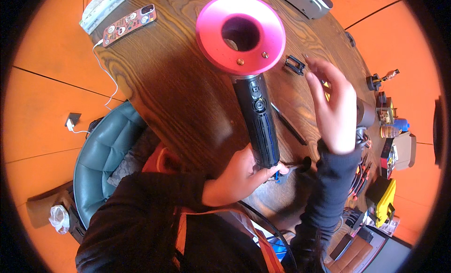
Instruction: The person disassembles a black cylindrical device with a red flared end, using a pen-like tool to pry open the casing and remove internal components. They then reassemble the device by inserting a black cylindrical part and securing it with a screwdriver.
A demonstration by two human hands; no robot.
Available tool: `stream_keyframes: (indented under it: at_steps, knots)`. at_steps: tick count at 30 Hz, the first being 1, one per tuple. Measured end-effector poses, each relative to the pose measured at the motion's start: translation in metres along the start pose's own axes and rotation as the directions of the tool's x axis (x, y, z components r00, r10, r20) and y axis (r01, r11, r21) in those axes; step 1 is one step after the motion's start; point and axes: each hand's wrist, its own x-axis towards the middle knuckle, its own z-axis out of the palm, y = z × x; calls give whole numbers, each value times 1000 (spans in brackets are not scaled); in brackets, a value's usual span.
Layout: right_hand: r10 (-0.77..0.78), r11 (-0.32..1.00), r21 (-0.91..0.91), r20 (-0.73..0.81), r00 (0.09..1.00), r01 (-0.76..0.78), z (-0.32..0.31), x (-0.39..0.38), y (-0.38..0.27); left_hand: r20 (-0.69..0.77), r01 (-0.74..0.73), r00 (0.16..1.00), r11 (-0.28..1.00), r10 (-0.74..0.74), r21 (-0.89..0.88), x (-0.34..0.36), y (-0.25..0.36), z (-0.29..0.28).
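Observation:
My left hand [240, 178] is closed round the lower end of a hair dryer [257, 125], with the thumb near its base. The dryer stands up from my grip, its pink ring-shaped head [209, 35] facing up. Two small brass-coloured dots show on the ring. The black handle looks uncovered, with a button block and long ribs showing. My right hand [336, 111] is raised to the right of the dryer, fingers apart. Just beyond its fingertips lies a small black frame-like part [294, 65]. Something yellow shows between the fingers, too hidden to name.
A slim black rod [289, 124] lies right of the handle on the wooden table [174, 52]. A phone [129, 25] with a charging cable rests at far left. Pliers-like tools [361, 181] and a yellow case [385, 202] are at right. A green chair [101, 165] stands left.

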Motion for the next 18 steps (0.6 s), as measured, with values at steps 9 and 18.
stream_keyframes:
  at_steps: [9,18]
  knots:
    - [68,805,-591,169,983,46,46,36,90,-42,-138,989,990,139,18,5,6,-1]
    - [104,981,171,-86,991,-88,-16,-27,6,-125,-78,990,992,65,-97,9,7,-2]
